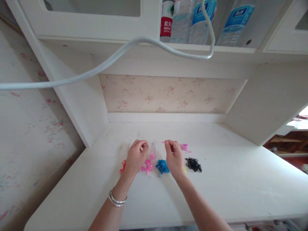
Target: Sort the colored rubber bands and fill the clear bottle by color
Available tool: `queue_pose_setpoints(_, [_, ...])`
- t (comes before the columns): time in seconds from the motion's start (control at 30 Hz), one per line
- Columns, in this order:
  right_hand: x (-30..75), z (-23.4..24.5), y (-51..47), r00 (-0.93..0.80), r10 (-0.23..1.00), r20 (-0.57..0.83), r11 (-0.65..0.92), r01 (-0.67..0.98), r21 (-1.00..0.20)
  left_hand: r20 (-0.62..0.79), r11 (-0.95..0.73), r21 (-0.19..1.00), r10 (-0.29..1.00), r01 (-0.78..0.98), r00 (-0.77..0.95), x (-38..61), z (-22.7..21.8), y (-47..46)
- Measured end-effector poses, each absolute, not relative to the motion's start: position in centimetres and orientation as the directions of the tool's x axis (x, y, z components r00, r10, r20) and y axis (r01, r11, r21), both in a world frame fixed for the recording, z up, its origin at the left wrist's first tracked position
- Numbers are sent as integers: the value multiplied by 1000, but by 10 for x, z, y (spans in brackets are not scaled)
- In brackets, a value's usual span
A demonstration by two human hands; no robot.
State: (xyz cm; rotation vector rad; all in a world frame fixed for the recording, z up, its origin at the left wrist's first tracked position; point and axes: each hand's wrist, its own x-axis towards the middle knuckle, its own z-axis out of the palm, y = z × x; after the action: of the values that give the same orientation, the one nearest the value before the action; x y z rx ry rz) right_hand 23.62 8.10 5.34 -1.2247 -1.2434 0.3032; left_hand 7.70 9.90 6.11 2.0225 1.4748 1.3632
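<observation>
My left hand [138, 154] is raised over the desk in a pinch, thumb against fingertips; anything between them is too small to make out. Opposite it, my right hand [174, 155] pinches a thin pink strip [163, 142], perhaps a rubber band, pointing toward the left hand. Between the hands lies a clear plastic bottle [153, 147] with pink at its near end. Small piles of what look like rubber bands lie in a row: red [123, 166] partly behind my left wrist, pink [148, 166], blue [162, 166], a bit of yellow [185, 170] mostly hidden by my right wrist, and black [193, 164].
A pink cap with a strap [184, 147] lies right of my right hand on the white desk [231, 186]. White side panels and a back wall enclose the desk. Overhead, a white cable [115, 54] crosses before a shelf holding several water bottles [201, 22].
</observation>
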Motion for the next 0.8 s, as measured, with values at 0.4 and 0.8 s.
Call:
queue_pose_setpoints(0.4, [226,65,102,160,832,532,398,496,-772,65,-330,325,943,886,327,51,43,91])
queue_pose_setpoints(0.8, [225,59,103,130,841,526,392,523,-756,-36,-288,252,951,924,306,51,38,91])
